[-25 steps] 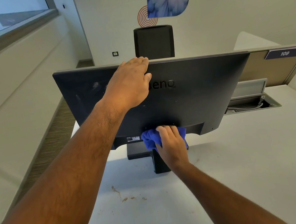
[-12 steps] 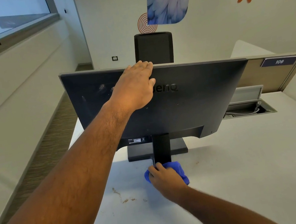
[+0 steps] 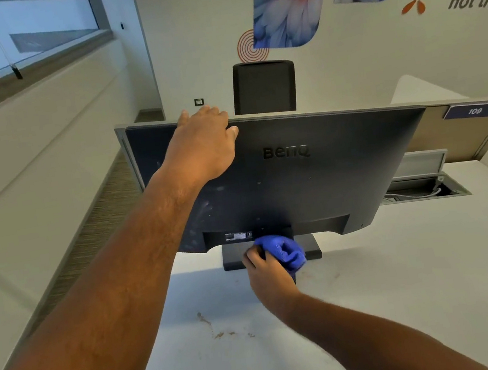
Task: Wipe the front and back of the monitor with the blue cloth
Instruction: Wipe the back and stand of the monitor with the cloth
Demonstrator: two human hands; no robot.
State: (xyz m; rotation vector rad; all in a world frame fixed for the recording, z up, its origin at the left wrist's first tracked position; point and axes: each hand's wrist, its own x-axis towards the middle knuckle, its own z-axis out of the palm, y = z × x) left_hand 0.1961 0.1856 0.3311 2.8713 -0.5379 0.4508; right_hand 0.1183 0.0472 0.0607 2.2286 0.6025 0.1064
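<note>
Dark grey flat-panel monitor (image 3: 315,180) standing on the white table (image 3: 394,289), back panel facing the camera, raised maker's lettering near its upper middle. Pale dusty smudges on the lower left of that back panel.

Left hand (image 3: 203,145) laid over the monitor's top edge, left of the lettering; fingers (image 3: 206,112) close together and curled over the edge, tips hidden on the far side, thumb lying on the back panel.

Right hand (image 3: 270,271) low at the monitor's stand, just under the bottom edge of the panel. Bunched blue cloth (image 3: 284,250) gripped in it, pressed against the upright neck of the stand where it meets the flat black base (image 3: 234,257). Cloth bulging out above and to the right of the knuckles; fingers (image 3: 251,255) wrapped round its left side, closed on the fabric. Neck itself mostly hidden behind cloth and hand.

Brown crumbs and a stain (image 3: 207,320) on the table, nearer the camera than the monitor's base. Black chair back (image 3: 264,86) rising behind the monitor's top edge. Open cable hatch (image 3: 420,190) in the table to the right of the monitor.
</note>
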